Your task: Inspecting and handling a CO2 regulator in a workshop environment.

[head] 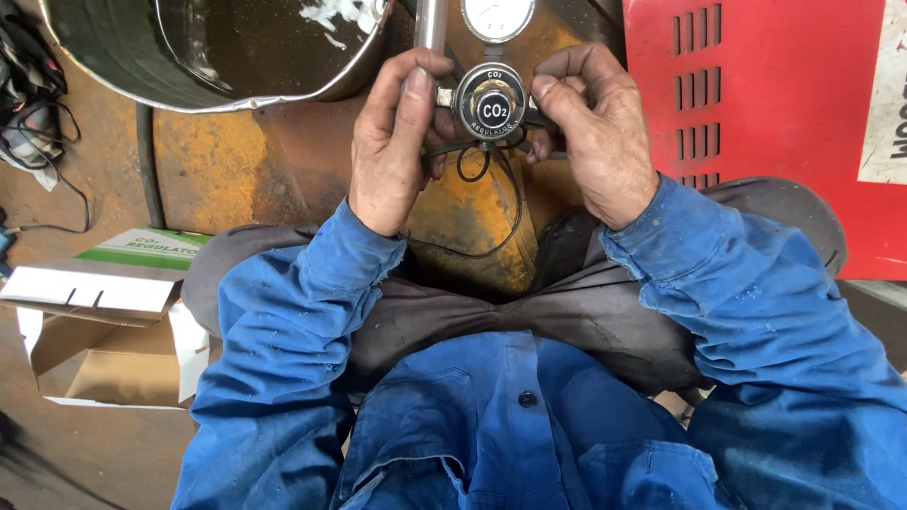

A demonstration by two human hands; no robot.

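I look down at a gas regulator (489, 102) with a round black knob and a white-faced gauge (497, 14) above it. My left hand (392, 142) grips the regulator's left side, by a shiny metal tube (431, 24). My right hand (595, 132) holds its right side, fingers curled around the body. A thin black cable (505, 212) loops down from the regulator over a rusty yellow cylinder (463, 217) between my knees. I wear blue work sleeves.
A large metal tub (189, 80) stands at the upper left. A red metal cabinet with vent slots (756, 113) fills the right. An open cardboard box (104, 331) lies on the floor at the left, with cables (28, 104) beyond it.
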